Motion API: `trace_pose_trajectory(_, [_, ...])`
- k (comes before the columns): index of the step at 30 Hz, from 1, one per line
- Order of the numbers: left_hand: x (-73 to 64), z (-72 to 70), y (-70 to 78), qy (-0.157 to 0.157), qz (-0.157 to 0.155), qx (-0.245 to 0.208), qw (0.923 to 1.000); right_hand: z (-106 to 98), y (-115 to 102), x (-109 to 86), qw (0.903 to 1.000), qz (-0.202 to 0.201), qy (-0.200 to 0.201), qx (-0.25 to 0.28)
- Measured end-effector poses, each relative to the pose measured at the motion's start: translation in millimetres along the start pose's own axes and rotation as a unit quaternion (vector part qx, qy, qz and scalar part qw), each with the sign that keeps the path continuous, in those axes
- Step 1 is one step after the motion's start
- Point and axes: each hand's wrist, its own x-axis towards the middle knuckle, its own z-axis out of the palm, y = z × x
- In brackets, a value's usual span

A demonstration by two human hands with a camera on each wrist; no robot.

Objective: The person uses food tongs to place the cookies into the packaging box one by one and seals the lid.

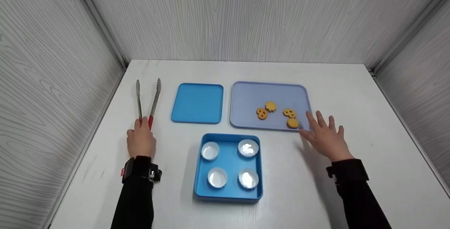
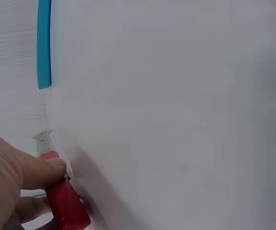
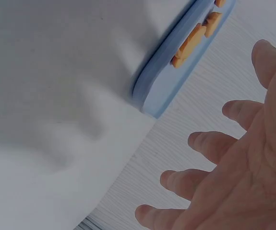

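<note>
At the left of the table my left hand (image 1: 141, 141) grips a pair of tongs (image 1: 154, 99) by the red handle (image 2: 66, 203); the two metal arms stand spread apart, pointing to the back. My right hand (image 1: 327, 141), fingers spread and holding nothing, hovers by the front right corner of a lavender tray (image 1: 246, 95). Several cookies lie on that tray: two pretzel-shaped ones (image 1: 262, 113) and two yellow ones (image 1: 270, 106). In the right wrist view the fingers (image 3: 212, 146) are apart from the tray's edge.
A blue box (image 1: 228, 194) at the front middle holds several white paper cups (image 1: 217, 177). Behind it, left of the lavender tray, lies a flat blue lid or tray (image 1: 197, 103). Pale wood-grain walls (image 1: 218, 18) enclose the table's back and sides.
</note>
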Motion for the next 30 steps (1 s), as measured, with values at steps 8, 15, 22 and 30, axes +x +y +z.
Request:
trace_pose_trajectory(8, [-3.8,-4.7,-5.6,0.039,-0.024,-0.009,0.9989,0,-8,-1.1,0.9998,-0.013,0.011,-0.007])
trace_pose_trajectory(15, [-6.5,-18.4,-5.2,0.061,-0.028,-0.023,0.9975,-1,-12,-2.6,0.9995,-0.020,0.022,-0.012])
trace_pose_trajectory(22, [-12.9,-34.3,14.7,0.120,-0.023,-0.103,0.9871,-3,-19,-2.7,0.9989,-0.038,0.026,0.010])
trace_pose_trajectory(30, [-28.0,-55.9,71.6,0.143,0.041,-0.307,0.9399,-9,-39,-0.7,0.9937,-0.073,0.048,0.071])
